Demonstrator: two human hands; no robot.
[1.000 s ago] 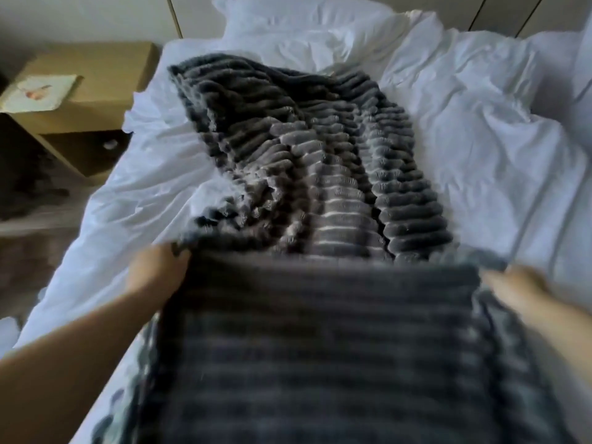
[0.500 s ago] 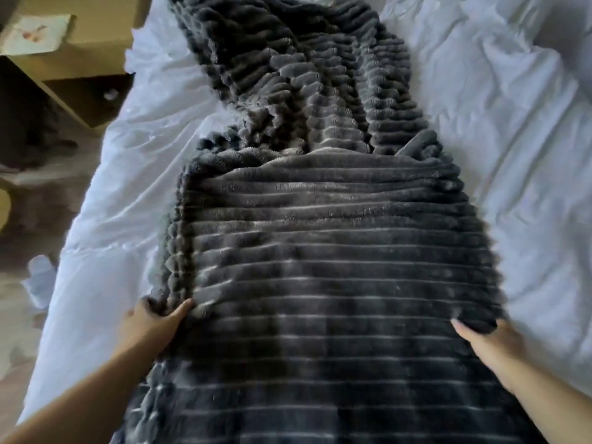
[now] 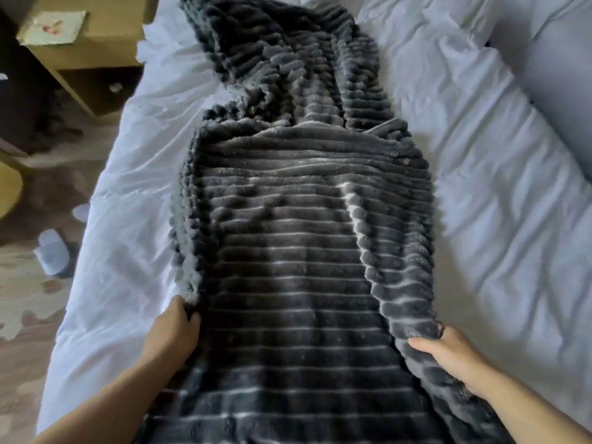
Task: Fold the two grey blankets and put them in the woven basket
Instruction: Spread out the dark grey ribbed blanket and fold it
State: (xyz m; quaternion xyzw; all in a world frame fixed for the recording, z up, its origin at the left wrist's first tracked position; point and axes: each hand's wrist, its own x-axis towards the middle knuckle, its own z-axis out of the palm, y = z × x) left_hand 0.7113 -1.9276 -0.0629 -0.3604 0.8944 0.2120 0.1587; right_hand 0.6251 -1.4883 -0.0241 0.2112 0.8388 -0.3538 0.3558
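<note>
gripping opposite edges of the ribbed grey blanket (image 3: 304,235): left hand (image 3: 171,334), right hand (image 3: 448,357).

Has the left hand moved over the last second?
Yes. The left hand has drawn back toward the person along the left edge of the grey blanket, away from the wooden nightstand.
</note>
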